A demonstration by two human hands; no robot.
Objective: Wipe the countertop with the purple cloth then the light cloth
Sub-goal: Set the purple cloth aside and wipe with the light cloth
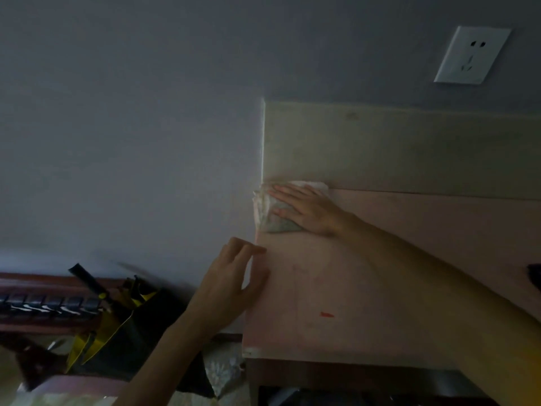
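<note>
A pinkish countertop (366, 276) fills the right half of the view, with a pale backsplash behind it. In its far left corner lies a crumpled light cloth (270, 213), pale with grey-green patches. My right hand (304, 210) lies flat on that cloth with straight fingers, pressing it against the corner. My left hand (234, 278) rests at the countertop's left edge, thumb on the top and fingers loosely bent over the side, holding nothing. No purple cloth is in view.
A small red mark (326, 314) sits on the counter near the front. A white wall socket (472, 54) is at the upper right. Left of and below the counter stand a yellow-and-black bag (117, 332) and dark wooden furniture (44, 306). A dark object (535, 275) peeks in at the right edge.
</note>
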